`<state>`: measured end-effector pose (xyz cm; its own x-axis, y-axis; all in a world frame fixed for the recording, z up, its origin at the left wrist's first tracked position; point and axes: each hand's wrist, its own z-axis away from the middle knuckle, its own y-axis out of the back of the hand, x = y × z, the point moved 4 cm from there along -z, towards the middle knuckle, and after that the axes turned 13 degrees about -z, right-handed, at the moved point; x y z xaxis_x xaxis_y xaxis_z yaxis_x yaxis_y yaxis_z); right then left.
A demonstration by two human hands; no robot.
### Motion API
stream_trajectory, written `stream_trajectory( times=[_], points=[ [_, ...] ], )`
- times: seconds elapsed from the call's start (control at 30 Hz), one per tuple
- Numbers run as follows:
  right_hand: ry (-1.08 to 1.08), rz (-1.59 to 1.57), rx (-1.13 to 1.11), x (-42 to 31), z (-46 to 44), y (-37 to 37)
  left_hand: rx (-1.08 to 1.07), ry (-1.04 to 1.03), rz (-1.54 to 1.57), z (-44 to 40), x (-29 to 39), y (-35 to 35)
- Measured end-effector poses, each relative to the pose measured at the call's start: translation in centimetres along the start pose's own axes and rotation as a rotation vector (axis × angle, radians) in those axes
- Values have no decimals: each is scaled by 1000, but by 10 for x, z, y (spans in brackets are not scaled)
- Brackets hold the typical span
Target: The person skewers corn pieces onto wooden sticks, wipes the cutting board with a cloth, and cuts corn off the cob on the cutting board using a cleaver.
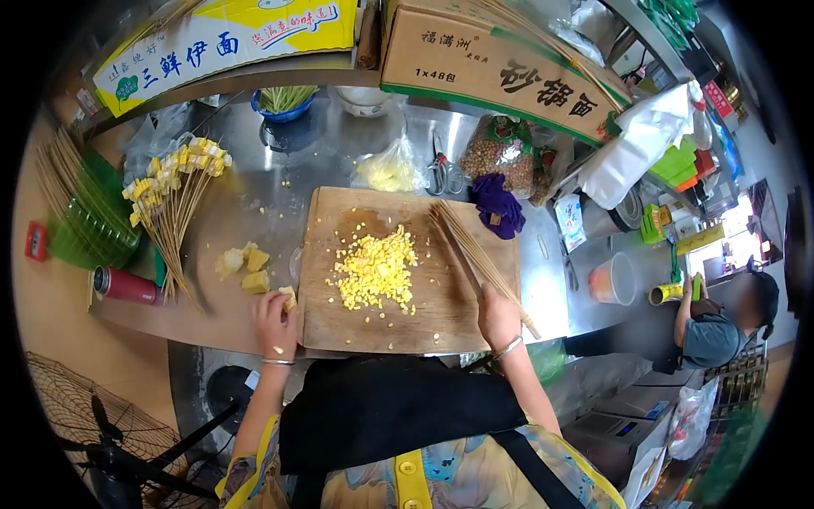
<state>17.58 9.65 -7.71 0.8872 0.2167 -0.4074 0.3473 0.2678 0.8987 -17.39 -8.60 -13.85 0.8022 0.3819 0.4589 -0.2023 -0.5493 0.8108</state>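
A wooden cutting board (339, 327) lies on the metal counter, with a heap of small yellow diced pieces (377, 267) at its middle. At the board's left edge my left hand (275, 322) closes its fingers on a yellow chunk (289, 299). Several larger yellow chunks (255, 281) rest on the counter just beyond it. On the board's right side my right hand (498, 318) is wrapped round the handle of a knife (462, 253), whose blade points away from me. Bamboo sticks (479, 254) lie beside the knife, along the board's right part.
Skewers with yellow cubes (182, 174) stand at the left near a red bottle (125, 286). Behind the board are a plastic bag (392, 167), scissors (438, 165) and a purple glove (498, 206). A fan (110, 441) stands lower left; another person (721, 335) is at the right.
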Motion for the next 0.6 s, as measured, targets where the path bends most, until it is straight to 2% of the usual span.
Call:
stream_trajectory(
  times=[0.03,0.1,0.2,0.27,0.33,0.4,0.5,0.57,0.6],
  points=[
    [33,43,-8,1,-4,-3,1,-21,-89,0,-6,3],
    [112,107,15,-3,-14,-14,5,-44,-79,-4,-16,5],
    [183,9,69,-19,-20,-27,16,-38,-137,-14,-28,5],
    [231,9,47,-33,-21,-35,24,-21,-119,-24,-27,-3],
    [241,-10,-116,-56,-18,-39,55,-4,-93,-39,-19,-7],
    [273,5,-100,-61,-23,-42,57,-44,54,-63,-9,-10],
    [244,46,-102,-56,-38,-43,-24,-65,-50,-121,-22,-27],
    [311,83,22,-65,-48,-32,-27,-69,-132,-159,-45,-55],
    [307,86,23,-69,-53,-32,-148,85,-189,-176,-66,-77]
  ],
)
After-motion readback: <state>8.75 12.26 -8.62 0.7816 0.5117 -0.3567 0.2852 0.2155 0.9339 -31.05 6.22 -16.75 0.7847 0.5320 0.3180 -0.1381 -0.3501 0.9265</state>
